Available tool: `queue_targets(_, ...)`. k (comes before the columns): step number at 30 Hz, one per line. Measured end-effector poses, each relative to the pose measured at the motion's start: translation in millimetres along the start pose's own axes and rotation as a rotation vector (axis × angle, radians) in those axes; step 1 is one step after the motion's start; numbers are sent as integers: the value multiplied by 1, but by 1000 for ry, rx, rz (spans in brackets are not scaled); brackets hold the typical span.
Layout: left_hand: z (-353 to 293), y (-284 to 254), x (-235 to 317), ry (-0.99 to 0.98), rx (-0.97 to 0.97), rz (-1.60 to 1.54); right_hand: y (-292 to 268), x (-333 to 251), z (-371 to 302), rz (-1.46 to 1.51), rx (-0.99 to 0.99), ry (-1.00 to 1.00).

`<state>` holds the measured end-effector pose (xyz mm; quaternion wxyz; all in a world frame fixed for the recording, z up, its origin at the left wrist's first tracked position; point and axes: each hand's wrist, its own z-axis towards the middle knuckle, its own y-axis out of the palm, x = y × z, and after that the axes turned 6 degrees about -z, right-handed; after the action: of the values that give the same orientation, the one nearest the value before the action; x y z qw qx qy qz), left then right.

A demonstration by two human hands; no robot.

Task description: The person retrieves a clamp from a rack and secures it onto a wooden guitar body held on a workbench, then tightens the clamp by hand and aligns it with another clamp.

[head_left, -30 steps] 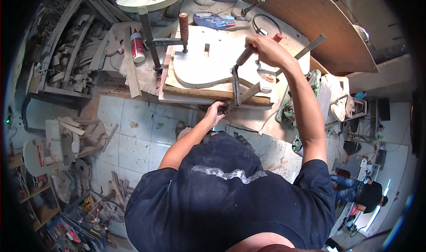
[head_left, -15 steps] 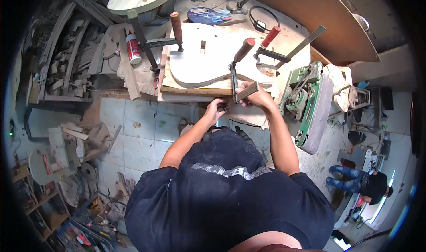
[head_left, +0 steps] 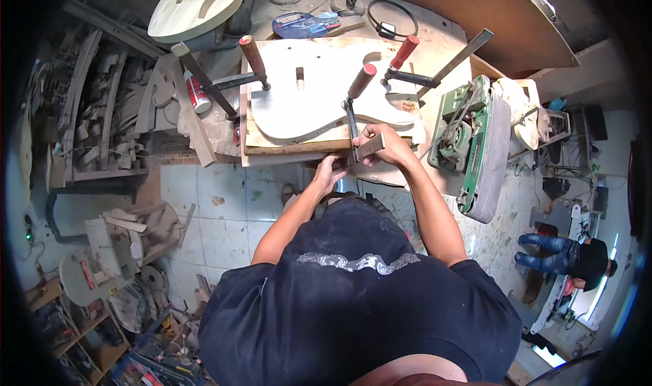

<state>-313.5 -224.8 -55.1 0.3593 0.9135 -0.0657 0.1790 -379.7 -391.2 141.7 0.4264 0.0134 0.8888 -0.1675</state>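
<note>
A pale guitar-shaped wooden body (head_left: 312, 107) lies on a wooden board (head_left: 299, 145) at the bench's near edge. Bar clamps press on it: a left one (head_left: 252, 58), a far right one (head_left: 405, 53) and a near clamp (head_left: 351, 117), all with reddish handles. My right hand (head_left: 384, 145) is closed around the near clamp's bar, which points up towards me. Lower, by the board's edge, my left hand (head_left: 329, 173) has its fingers curled at that clamp's lower part; the fingertips are partly hidden.
Right of the board stands a green belt sander (head_left: 475, 141). A glue bottle (head_left: 197, 92) and wood strip (head_left: 193, 121) lie to the left. Another guitar body (head_left: 197, 9) and a blue tray of tools (head_left: 302, 24) are farther back. Another person (head_left: 567, 257) is at far right.
The whole view has shifted and turned slightly, moving the bench a little left. Both hands stay at the near clamp, with little visible change in their grip.
</note>
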Motion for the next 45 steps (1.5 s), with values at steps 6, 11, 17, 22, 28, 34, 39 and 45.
queue_targets(6, -46, 9, 33, -83, 113, 564, 1, 0, -2, 86, 25, 42)
queue_targets(11, -79, 58, 66, 446, 189, 747, 6, 14, 1, 43, 10, 26)
queue_targets(17, -54, 89, 63, 613, 143, 1053, 14, 38, 0, 42, 17, -40)
queue_targets(22, -57, 97, 64, 435, 65, 872, -12, 23, -7, -500, 118, -361)
queue_targets(28, -60, 95, 68, 415, 66, 938, -46, -40, -3, -174, 295, -751)
queue_targets(34, -50, 89, 64, 558, 87, 1070, -49, -44, 33, -138, -39, -668)
queue_targets(39, -53, 87, 64, 566, 101, 1030, -32, -47, 28, -254, 193, -713)
queue_targets(45, -62, 93, 65, 514, 42, 959, -26, -41, 28, -228, 323, -728)
